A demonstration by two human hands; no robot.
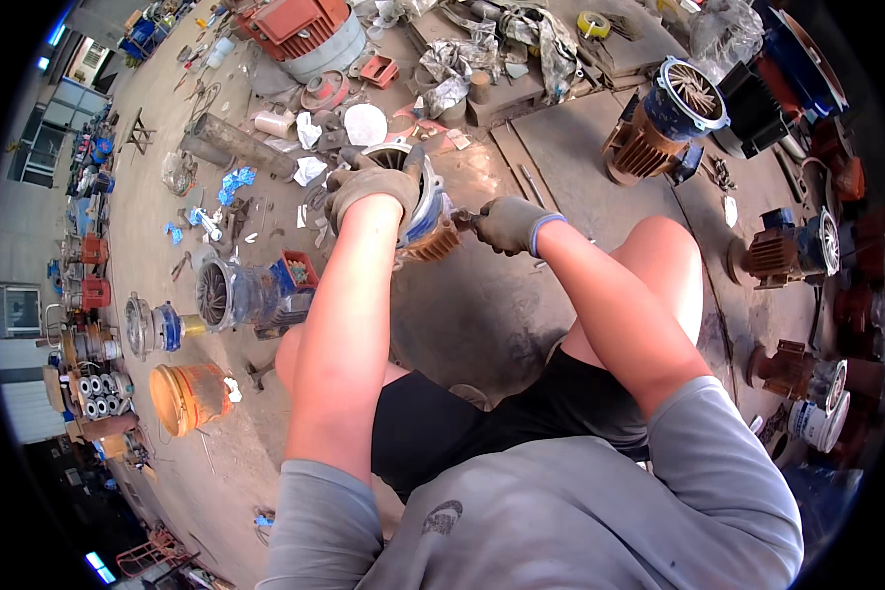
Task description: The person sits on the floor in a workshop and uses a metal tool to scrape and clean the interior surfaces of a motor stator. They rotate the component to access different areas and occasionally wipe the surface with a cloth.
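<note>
An electric motor (433, 244) with a blue-and-silver flanged end and rust-brown cooling fins stands on the floor between my knees. My left hand (374, 189), in a grey-brown work glove, is closed on the motor's round upper end and hides much of it. To the right of the fins is my right hand (510, 224), gloved too, with its fingers curled shut. A small dark piece sticks out of that fist toward the motor; I cannot make out what it is.
More motors lie around: an upright one (664, 118) at far right, others (782, 248) along the right, and a blue-grey one (241, 293) at left. An orange bucket (179, 398) stands nearer. Ahead are a red-and-grey machine (310, 39), crumpled sheeting (457, 57) and a metal pipe (236, 147).
</note>
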